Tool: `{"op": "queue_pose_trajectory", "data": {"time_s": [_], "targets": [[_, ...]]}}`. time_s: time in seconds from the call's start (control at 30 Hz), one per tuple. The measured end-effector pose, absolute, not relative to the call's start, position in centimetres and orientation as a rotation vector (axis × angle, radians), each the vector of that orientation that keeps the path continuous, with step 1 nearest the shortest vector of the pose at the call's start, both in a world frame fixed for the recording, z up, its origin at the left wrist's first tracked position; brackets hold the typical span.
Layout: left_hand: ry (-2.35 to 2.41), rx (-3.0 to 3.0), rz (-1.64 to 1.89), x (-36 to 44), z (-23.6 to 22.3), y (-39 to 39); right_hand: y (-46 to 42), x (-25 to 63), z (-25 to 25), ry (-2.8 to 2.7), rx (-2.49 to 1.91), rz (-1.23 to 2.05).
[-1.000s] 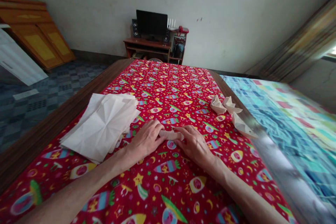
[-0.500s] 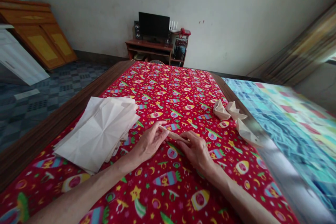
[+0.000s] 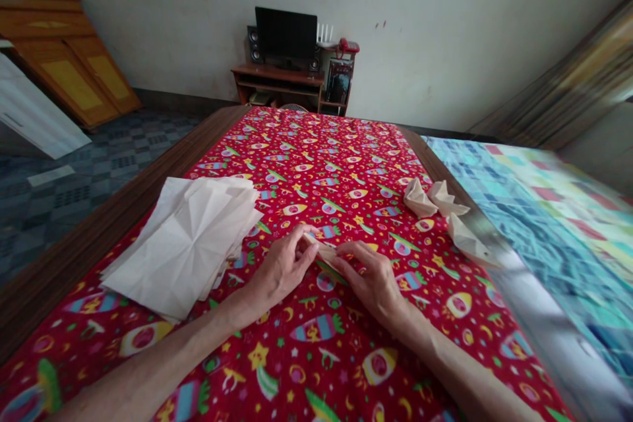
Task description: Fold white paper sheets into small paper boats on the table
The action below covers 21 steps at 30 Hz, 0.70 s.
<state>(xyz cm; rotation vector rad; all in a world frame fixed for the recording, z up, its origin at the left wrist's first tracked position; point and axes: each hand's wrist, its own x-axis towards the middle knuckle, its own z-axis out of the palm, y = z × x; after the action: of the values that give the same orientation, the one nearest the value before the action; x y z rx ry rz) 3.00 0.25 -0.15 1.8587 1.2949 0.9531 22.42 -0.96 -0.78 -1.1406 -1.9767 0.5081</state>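
Note:
Between my two hands is a small folded piece of cream paper (image 3: 326, 253), held just above the red patterned cloth (image 3: 316, 333). My left hand (image 3: 287, 260) pinches its left end between thumb and fingers. At the other end, my right hand (image 3: 368, 273) is closed on the paper with thumb and forefinger. Fingers cover both ends, so the full shape of the fold is hidden. Left of my hands lies a stack of creased cream paper sheets (image 3: 190, 244). Several folded paper pieces, boat-like with pointed ends, including this near one (image 3: 467, 239), sit at the right edge.
The cloth covers a long table with a dark wooden edge (image 3: 173, 161). Beyond its far end stands a desk with a black monitor (image 3: 287, 36) and a red telephone (image 3: 347, 46). A bed with a blue patterned cover (image 3: 509, 204) is on the right, a wooden cabinet (image 3: 74, 66) at left.
My right fingers have shifted slightly on the folded paper, and more of its surface shows between my hands. The whole view has tilted down a little.

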Motion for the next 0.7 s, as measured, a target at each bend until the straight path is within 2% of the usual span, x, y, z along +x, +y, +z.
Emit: {"op": "queue_pose_trajectory", "data": {"time_s": [0.37, 0.7], "targets": [[1.209, 1.71, 0.966, 3.9, 0.7, -1.0, -1.6, 22.2, -0.7, -2.086, -1.135, 0.365], [1.3, 1.934, 0.917, 4.0, -1.5, -1.0, -2.6, 21.3, 0.3, -2.125, -0.998, 0.483]]}}
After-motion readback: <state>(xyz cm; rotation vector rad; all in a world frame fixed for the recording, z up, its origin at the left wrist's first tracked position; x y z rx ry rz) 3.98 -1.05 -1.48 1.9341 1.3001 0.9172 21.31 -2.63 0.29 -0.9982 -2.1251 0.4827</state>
